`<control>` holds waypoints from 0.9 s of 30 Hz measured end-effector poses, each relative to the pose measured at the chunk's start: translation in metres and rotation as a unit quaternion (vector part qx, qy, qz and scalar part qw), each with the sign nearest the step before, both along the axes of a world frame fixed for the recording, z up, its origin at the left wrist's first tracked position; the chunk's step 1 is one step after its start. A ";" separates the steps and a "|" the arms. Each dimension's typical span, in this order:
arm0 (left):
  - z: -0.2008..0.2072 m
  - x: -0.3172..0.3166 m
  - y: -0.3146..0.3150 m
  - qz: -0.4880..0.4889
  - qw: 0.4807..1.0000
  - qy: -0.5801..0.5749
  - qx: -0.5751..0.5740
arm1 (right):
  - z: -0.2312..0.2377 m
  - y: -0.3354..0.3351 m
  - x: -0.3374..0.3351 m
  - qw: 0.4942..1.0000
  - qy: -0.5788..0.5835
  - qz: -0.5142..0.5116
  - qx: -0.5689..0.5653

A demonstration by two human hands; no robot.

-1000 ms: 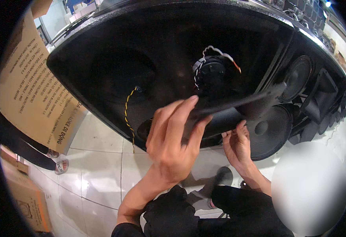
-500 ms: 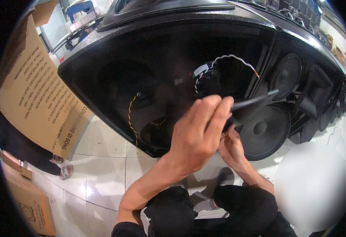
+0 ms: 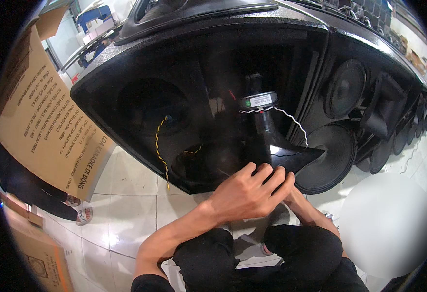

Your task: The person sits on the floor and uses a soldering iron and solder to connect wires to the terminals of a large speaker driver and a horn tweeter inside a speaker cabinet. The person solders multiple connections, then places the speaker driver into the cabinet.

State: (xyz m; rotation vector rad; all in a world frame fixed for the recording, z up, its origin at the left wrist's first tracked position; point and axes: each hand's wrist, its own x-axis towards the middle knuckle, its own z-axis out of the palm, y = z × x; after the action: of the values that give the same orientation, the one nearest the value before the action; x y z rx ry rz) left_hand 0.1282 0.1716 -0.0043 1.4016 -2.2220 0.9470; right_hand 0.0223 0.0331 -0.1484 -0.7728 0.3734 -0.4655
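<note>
Held up in front of the speaker cabinet is a glossy black speaker horn [image 3: 291, 153]. Its round driver [image 3: 258, 100] carries a pale label and points away from me. A twisted white wire [image 3: 296, 122] hangs from the driver, its end near the horn's right tip. My left hand [image 3: 247, 192] curls its fingers over the horn's near rim. Behind it, my right hand [image 3: 291, 194] is under the same rim with its fingers mostly hidden. Left of both hands, a yellow-and-black twisted wire [image 3: 159, 151] dangles from a hole in the black cabinet [image 3: 140, 58].
Finished-looking speakers with round woofers [image 3: 326, 158] stand in a row to the right. A large cardboard box [image 3: 52, 112] leans at the left, with a person's leg and shoe [image 3: 84, 215] beside it. Another carton [image 3: 43, 258] sits lower left on the tiled floor [image 3: 130, 228].
The horn has turned and its flare now shows more fully. My left hand has moved down onto the near rim; a thin dark strip or edge beside it no longer shows.
</note>
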 end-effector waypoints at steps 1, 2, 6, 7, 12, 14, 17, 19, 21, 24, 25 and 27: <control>0.001 0.000 -0.001 -0.005 1.000 -0.002 0.007 | -0.002 -0.002 -0.002 1.000 0.008 -0.001 0.005; 0.002 0.000 -0.001 -0.011 1.000 -0.004 0.014 | -0.003 -0.004 -0.004 1.000 0.014 -0.001 0.008; -0.005 0.004 0.000 -0.001 1.000 -0.016 0.005 | 0.009 -0.005 -0.009 0.999 0.001 -0.013 -0.030; -0.004 0.004 -0.001 0.002 1.000 -0.014 0.004 | 0.013 -0.006 -0.010 0.998 -0.011 -0.022 -0.051; -0.008 0.005 -0.002 0.004 1.000 0.014 0.007 | 0.046 -0.015 -0.042 0.901 0.287 0.030 -0.323; -0.005 0.006 0.000 0.003 1.000 0.024 0.016 | 0.094 -0.010 -0.074 0.837 0.287 0.115 -0.452; -0.007 0.010 0.002 0.015 0.999 0.038 0.025 | 0.137 -0.003 -0.098 0.812 0.244 -0.050 -0.527; -0.007 0.012 0.006 0.036 0.998 0.032 0.032 | 0.182 0.011 -0.075 0.663 0.147 -0.200 -0.706; -0.006 0.008 0.002 0.028 0.998 0.045 0.027 | 0.208 0.000 -0.043 0.500 0.054 -0.214 -0.837; -0.009 0.008 -0.002 0.027 0.998 0.047 0.026 | 0.200 -0.027 0.006 0.308 0.058 -0.227 -0.922; -0.009 0.008 -0.001 0.030 0.998 0.047 0.026 | 0.198 -0.030 0.012 0.274 0.063 -0.222 -0.934; -0.009 0.007 -0.001 0.034 0.998 0.042 0.021 | 0.198 -0.036 0.017 0.206 0.072 -0.208 -0.953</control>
State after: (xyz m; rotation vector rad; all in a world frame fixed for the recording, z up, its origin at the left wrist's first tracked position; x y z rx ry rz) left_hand 0.1352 0.1708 -0.0130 1.5147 -2.1569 0.8520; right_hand 0.0397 -0.0030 0.0501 -3.3289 -0.1300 -1.3878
